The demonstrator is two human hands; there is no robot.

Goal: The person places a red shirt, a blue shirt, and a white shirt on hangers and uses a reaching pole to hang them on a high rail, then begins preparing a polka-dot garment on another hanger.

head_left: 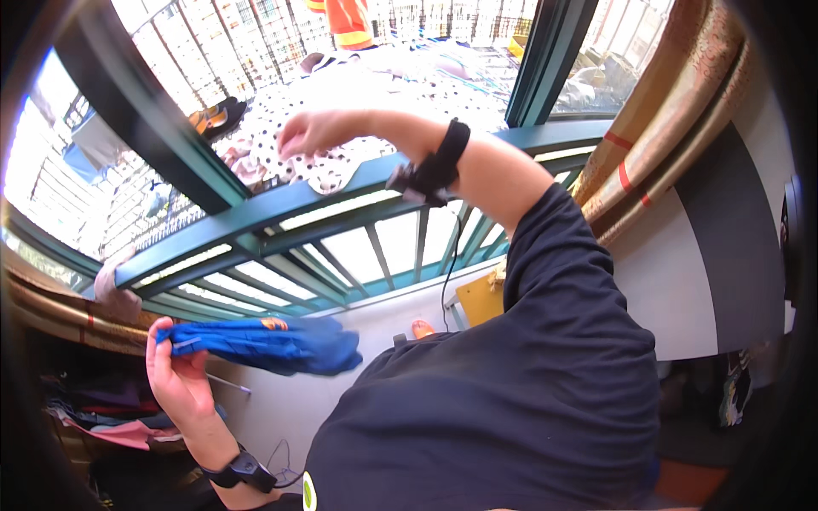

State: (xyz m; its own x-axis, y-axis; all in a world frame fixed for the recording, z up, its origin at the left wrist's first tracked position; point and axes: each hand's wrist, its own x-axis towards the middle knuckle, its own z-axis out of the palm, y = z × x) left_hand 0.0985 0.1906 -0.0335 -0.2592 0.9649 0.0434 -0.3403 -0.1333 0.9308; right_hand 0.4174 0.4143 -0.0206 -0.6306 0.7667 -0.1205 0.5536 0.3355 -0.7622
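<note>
Blue cloth [273, 347], one, bunched lengthwise, with a small orange mark on its upper edge: held in the left grip [181, 387], thumb and fingers closed together on its narrow left end; the remainder extends to the right of the grip, clear of the palm. Long axis: roughly crosswise, dipping slightly to the right; free end broader, blurred, pointing right.

Barred enclosure [204, 64], beyond the window, ahead of both grips. Contents: white cloth with dark spots [298, 98], spread around and behind the right grip [315, 134]; dark shoes with orange parts [217, 117], left of that grip; orange garment with yellow band [345, 21], farther beyond it.

Right grip: fingers bent inward, narrow; cannot tell whether they hold or touch the spotted cloth.

Green window rail [298, 204]: between the two grips, passing under the right forearm. Greyish-pink cloth [117, 289]: draped at the rail's left end, above and left of the left grip.

Heaped clothes [128, 433], one item pink: below and left of the left grip; their support too dark to tell. Pale floor [273, 417]: beneath the blue cloth. Yellow board [481, 302]: well right of the left grip
</note>
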